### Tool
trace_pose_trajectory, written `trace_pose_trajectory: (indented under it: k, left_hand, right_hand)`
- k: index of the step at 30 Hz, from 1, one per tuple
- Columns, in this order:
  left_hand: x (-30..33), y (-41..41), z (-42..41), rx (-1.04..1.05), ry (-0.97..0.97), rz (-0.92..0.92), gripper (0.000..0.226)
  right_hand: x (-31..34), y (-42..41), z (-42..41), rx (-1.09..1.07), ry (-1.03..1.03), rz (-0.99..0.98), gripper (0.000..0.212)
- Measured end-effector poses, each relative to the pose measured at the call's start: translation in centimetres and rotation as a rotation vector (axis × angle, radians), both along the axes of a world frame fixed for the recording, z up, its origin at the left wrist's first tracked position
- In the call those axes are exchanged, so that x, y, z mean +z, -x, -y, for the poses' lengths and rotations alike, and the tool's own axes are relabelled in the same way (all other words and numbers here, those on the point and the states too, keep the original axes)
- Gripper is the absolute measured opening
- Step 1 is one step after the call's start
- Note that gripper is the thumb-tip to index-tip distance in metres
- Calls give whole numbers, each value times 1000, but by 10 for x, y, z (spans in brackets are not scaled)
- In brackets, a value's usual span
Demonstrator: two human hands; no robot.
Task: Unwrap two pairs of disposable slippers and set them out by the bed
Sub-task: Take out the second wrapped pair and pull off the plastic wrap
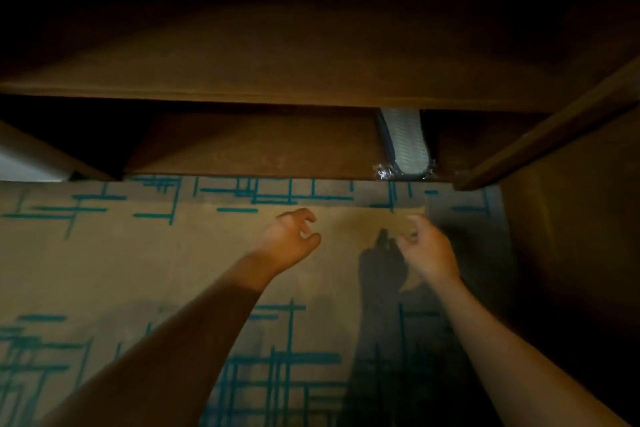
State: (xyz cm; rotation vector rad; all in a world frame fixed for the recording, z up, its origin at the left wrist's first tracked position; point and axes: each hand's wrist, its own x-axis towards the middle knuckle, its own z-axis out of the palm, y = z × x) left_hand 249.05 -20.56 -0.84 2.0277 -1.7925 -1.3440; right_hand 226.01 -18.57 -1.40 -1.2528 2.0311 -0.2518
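Your 2 bare forearms come in from 7 and 5 o'clock and reach out over the carpet [114, 253], a flat tan pile crossed with thin teal lines that bunch into grids at the near edge and along the far edge. Your left hand [289, 241] hangs above the bare tan middle of it with fingers loosely curled and thumb apart, holding nothing. Your right hand [427, 248], near 1 o'clock of centre, has its fingers curled in toward the thumb; whether anything is pinched there you cannot tell, since the fingertips blur together. Just to its left, a dark hand-shaped shadow lies on the carpet.

Beyond both hands, at 12 to 1 o'clock, the carpet ends at a low shelf [256, 152] of brown wood with a matte, slightly grainy face, set under a thicker wooden top [277, 80] that fades into darkness. On the right part of that shelf lies 1 slipper pack [405, 146]: a long, narrow, round-ended shape in pale grey woven-look fabric with a dark edge, sealed in crinkled clear plastic that glints at its near end, which just overhangs the shelf lip. Its far end runs under the top, hidden

A slanted wooden rail [554, 128] frames the opening at 2 o'clock
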Motion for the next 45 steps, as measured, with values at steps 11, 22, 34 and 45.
trace_pose_trajectory:
  k: [11,22,34,45]
  left_hand:
    - [-92,12,-15,-351,228,386,82]
    - [-110,0,-23,-507,149,480,99]
    - [-118,0,-23,-475,174,479,100]
    - [-111,10,-110,-291,187,327,89]
  right_hand:
    - [-45,30,48,107,225,-343,73]
    - [-70,36,106,481,108,-564,81]
    - [-74,35,59,712,348,-833,67]
    - [-80,1,-102,740,473,-535,56]
